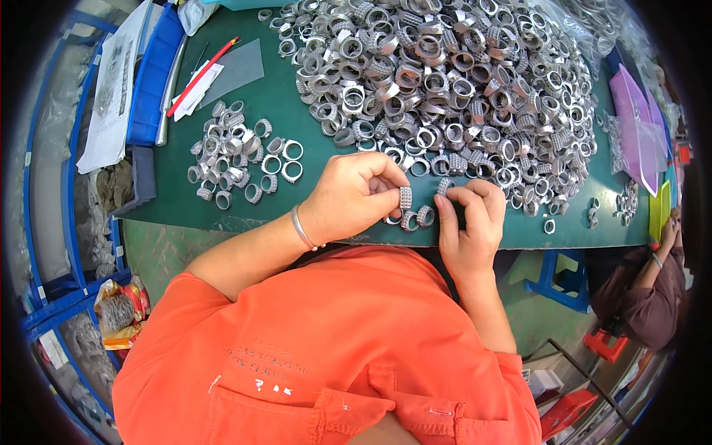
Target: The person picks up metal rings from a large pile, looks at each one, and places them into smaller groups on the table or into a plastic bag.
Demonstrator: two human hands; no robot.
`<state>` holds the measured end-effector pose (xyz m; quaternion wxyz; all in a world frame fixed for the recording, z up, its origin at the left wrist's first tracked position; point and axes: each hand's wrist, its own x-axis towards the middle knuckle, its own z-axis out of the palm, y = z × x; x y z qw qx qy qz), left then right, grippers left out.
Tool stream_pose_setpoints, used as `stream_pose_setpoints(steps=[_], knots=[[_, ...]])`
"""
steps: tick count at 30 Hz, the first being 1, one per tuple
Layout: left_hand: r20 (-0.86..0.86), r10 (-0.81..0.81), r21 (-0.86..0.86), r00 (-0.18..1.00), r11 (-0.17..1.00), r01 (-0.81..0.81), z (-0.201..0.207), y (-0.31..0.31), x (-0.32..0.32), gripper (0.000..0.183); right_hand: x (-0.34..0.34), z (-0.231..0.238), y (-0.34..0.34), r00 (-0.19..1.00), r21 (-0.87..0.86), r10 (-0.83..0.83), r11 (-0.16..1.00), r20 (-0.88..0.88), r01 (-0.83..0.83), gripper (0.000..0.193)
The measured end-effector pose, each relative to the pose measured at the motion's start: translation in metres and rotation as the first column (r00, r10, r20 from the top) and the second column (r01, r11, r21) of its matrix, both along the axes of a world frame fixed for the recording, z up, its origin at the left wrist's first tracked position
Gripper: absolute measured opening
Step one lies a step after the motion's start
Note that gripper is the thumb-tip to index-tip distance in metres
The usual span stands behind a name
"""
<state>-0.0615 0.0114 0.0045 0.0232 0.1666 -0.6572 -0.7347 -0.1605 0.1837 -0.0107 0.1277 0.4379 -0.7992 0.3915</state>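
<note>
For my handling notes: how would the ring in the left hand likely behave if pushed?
The ring looks metallic, so probably stiff. Shaped like the round rings piled nearby, it might roll on edge. Its bumpy outer face may make it less slippery.

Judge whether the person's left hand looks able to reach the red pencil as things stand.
Probably yes, with a stretch: the red pencil lies uncovered beyond the small pile of rings, which a raised hand could clear. But the left hand holds a ring, so it would likely need freeing first.
</note>
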Motion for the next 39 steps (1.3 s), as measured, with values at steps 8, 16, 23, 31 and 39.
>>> stream_pose_setpoints(steps=[8, 16, 23, 31, 39], knots=[[-0.047, -0.003, 0.034, 0.999, 0.999, 0.005, -0.002, -0.001, 0.0, 0.008, 0.012, -0.008, -0.006, 0.834, -0.383, 0.259, 0.922, 0.487, -0.063, 0.025], [-0.048, -0.014, -0.044, 0.999, 0.999, 0.012, -0.003, -0.001, 0.0, 0.007, 0.011, -0.011, -0.004, 0.812, -0.394, 0.3, 0.914, 0.501, -0.095, 0.03], [-0.043, 0.002, -0.012, 0.999, 1.0, -0.002, -0.003, 0.0, 0.001, 0.007, 0.012, -0.014, -0.001, 0.811, -0.371, 0.281, 0.925, 0.513, -0.086, 0.032], [-0.032, -0.016, -0.016, 0.999, 1.0, 0.015, -0.002, 0.0, -0.001, 0.007, 0.01, -0.014, -0.001, 0.806, -0.371, 0.276, 0.926, 0.523, -0.077, 0.03], [-0.054, -0.018, -0.039, 0.998, 0.999, 0.016, -0.004, -0.001, -0.001, 0.008, 0.012, -0.017, -0.003, 0.674, -0.541, 0.458, 0.835, 0.58, -0.102, 0.036]])
